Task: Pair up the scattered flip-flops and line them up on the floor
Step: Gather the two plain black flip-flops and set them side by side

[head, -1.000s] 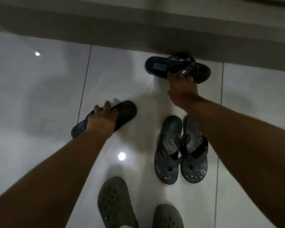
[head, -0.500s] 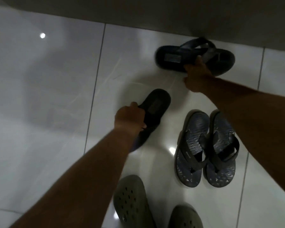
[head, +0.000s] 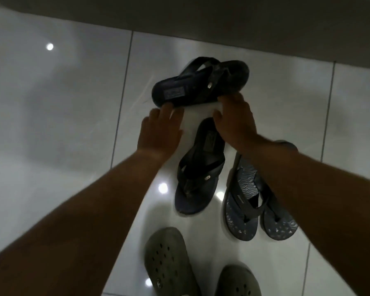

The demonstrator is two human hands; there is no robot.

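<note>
A dark flip-flop (head: 201,82) lies crosswise near the wall, tilted on its side, and my right hand (head: 235,122) grips its near edge. Its mate, a second dark flip-flop (head: 199,167), lies flat on the white tiles just below, heel pointing away from me. My left hand (head: 160,129) hovers to the left of that one, fingers spread and holding nothing, its fingertips by the heel of the held flip-flop. A patterned blue-grey pair (head: 241,210) sits side by side to the right, partly hidden under my right forearm.
Two grey-green clogs (head: 169,259) are at the bottom of the view, close to the flip-flops. A dark wall base (head: 244,22) runs across the top. Glossy white floor tiles (head: 51,124) stretch out to the left.
My left hand has set the second dark flip-flop down beside the patterned pair and let go. My right hand has drawn the other dark flip-flop nearer and tilted it.
</note>
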